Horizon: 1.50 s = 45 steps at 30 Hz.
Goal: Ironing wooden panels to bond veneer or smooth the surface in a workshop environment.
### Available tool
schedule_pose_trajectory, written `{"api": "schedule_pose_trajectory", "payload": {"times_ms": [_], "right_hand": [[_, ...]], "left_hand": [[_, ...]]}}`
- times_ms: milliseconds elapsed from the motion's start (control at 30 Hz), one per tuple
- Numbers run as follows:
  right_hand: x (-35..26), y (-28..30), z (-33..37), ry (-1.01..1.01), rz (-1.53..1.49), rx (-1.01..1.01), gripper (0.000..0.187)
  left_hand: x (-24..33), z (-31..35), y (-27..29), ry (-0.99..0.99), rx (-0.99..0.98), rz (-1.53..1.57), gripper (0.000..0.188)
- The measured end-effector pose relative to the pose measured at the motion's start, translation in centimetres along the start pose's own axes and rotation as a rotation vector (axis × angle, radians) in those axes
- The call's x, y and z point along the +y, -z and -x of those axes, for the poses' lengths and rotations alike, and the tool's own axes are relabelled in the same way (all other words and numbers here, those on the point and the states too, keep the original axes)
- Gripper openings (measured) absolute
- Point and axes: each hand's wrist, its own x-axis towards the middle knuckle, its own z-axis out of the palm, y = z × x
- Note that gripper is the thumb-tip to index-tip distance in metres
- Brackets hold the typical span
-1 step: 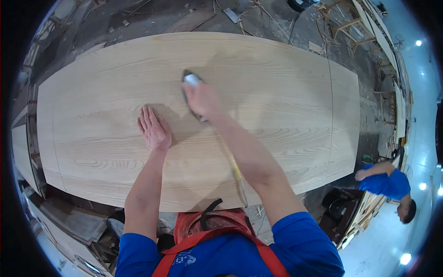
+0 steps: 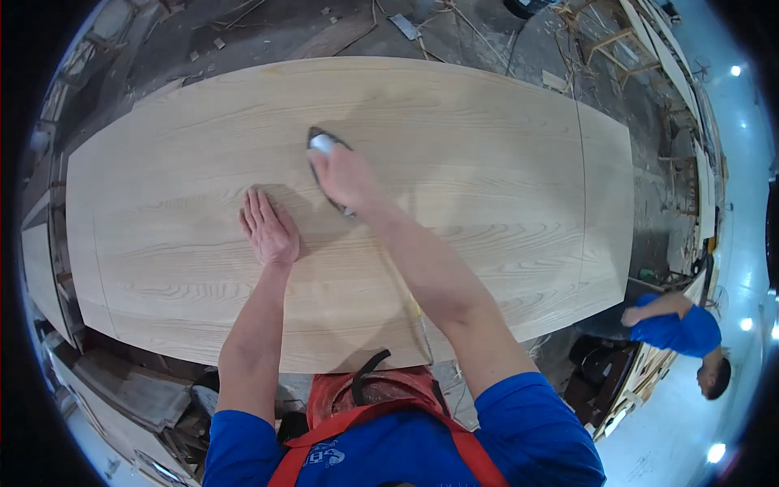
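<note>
A large pale wood-grained panel (image 2: 495, 235) lies flat in front of me. My right hand (image 2: 347, 177) is closed round the handle of a clothes iron (image 2: 322, 143). The iron rests on the panel with its dark pointed tip toward the far left; my fingers cover part of it. From its rear, a cord (image 2: 420, 316) runs back under my right forearm to the panel's near edge. Left of the iron and nearer to me, my left hand (image 2: 271, 230) lies flat on the wood with its fingers stretched out.
Scraps and wood strips litter the grey floor (image 2: 284, 28) beyond the panel. A wooden frame (image 2: 621, 53) stands at the far right. Another person in a blue shirt (image 2: 677, 325) is at the lower right, beside stacked boards (image 2: 641, 385). A dark bench (image 2: 130, 385) stands at the lower left.
The iron and my right hand have shifted slightly to the left over the panel. My left hand stays almost in place. The other person at the right has moved a little.
</note>
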Motion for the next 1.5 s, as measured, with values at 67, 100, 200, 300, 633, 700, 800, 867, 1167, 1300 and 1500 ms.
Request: {"api": "schedule_pose_trajectory", "payload": {"times_ms": [67,100,200,300,633,700,800,867,1167,1300,1500], "right_hand": [[0.2,1.2,0.6,-0.012,-0.041,-0.053,0.053],[1.0,2.2,1.0,0.027,-0.036,-0.072,0.051],[6.7,5.7,2.1,-0.002,-0.05,-0.076,0.055],[16.1,11.6,3.2,-0.014,0.101,0.204,0.054],[36.1,29.8,13.9,-0.887,-0.318,0.724,0.07],[35.1,27.4,15.9,-0.836,-0.417,0.748,0.062],[29.2,20.4,17.2,-0.686,-0.428,0.597,0.055],[28.4,15.5,17.1,-0.481,-0.079,0.574,0.064],[7.1,3.0,16.9,-0.199,-0.041,0.04,0.054],[11.8,8.7,18.3,-0.19,0.045,-0.055,0.059],[29.8,22.2,19.3,-0.417,0.147,0.544,0.059]], "left_hand": [[0.1,0.0,0.1,-0.017,0.004,-0.023,0.06],[0.0,-0.1,0.1,-0.011,0.006,-0.037,0.06],[0.2,0.2,0.4,-0.005,-0.003,-0.073,0.061],[0.1,-0.1,0.0,-0.027,0.017,-0.053,0.061],[0.9,0.1,0.2,-0.021,-0.016,-0.079,0.064],[1.3,-0.2,0.3,-0.008,-0.026,-0.071,0.065],[0.7,-0.2,0.6,0.007,-0.032,-0.1,0.065],[1.8,-0.5,-0.3,0.006,-0.03,-0.063,0.063],[0.3,0.2,-1.3,-0.024,0.065,-0.028,0.056],[-0.5,0.0,-1.1,-0.053,0.088,-0.079,0.056],[0.8,-0.3,-0.9,-0.052,0.075,-0.093,0.057]]}}
